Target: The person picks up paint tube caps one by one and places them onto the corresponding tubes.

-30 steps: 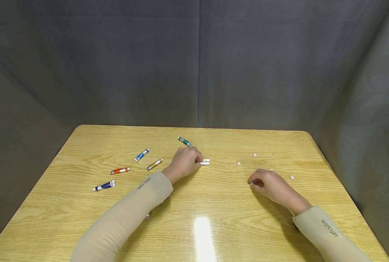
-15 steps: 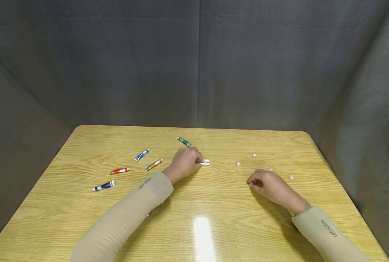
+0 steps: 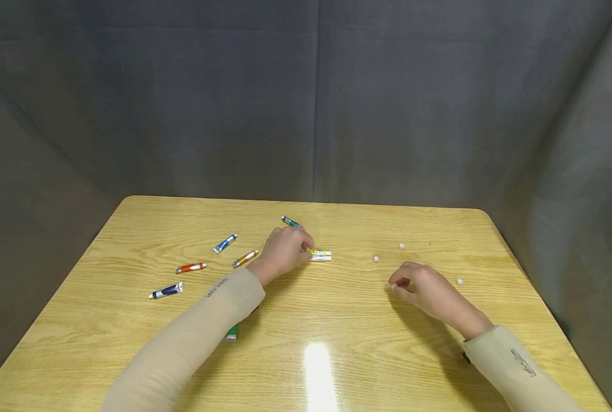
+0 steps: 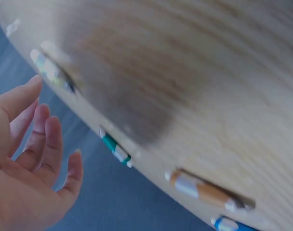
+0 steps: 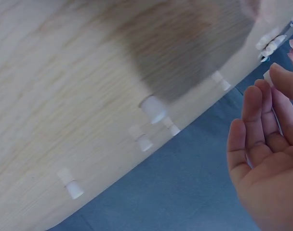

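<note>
Left hand (image 3: pixel 281 252) rests on the surface (image 3: pixel 337 343) with fingers relaxed and apart, tips touching the yellow-green tube (image 3: pixel 318 252), which lies flat beside a white tube (image 3: pixel 320 258) — probably steadied there. Right of that tube, well apart, the right hand (image 3: pixel 421 289) pinches a small white cap (image 3: pixel 394 288) at its fingertips. Loose caps (image 3: pixel 376 258) lie between the hands and beyond. Left of the yellow-green tube lie an ochre tube (image 3: pixel 245 258), blue tube (image 3: pixel 225 243) and red tube (image 3: pixel 190 267) — the near half of the surface stays open, edges distant.
</note>
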Motion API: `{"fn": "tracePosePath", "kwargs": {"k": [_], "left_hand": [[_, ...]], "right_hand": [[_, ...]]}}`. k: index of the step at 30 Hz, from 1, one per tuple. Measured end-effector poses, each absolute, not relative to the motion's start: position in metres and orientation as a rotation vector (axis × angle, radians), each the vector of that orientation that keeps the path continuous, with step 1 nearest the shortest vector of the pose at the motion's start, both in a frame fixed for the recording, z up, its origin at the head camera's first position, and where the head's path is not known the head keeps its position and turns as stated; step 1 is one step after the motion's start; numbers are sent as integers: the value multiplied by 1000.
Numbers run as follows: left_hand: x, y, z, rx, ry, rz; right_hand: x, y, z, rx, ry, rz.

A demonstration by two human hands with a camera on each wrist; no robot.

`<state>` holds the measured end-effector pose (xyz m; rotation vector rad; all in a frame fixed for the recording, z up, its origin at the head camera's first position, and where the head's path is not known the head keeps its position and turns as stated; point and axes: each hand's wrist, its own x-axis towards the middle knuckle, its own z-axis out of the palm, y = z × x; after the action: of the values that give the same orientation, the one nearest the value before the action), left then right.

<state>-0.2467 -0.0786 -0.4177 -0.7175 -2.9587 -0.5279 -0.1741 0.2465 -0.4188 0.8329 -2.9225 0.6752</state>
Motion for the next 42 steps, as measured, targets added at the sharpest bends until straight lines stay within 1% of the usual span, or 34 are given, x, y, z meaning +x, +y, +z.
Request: {"fn": "tracePosePath", "kwargs": {"k": [10,24,31,42], "left_hand": [[-245,-120,-403,-598,-2950,-592],[-235,-176,-406,-498,-2982,-589],[-232,-185,-412,-468,-3029,-558],[-233,-183,-422,-438,-3090,-497]], "right_hand": [[-175,242,-410,760,-2934,714],[-173,241,-414,754,-2882,740],[-171,240,-415,772,-2831,747],[-169,238,-420,785,-2782,807]]}}
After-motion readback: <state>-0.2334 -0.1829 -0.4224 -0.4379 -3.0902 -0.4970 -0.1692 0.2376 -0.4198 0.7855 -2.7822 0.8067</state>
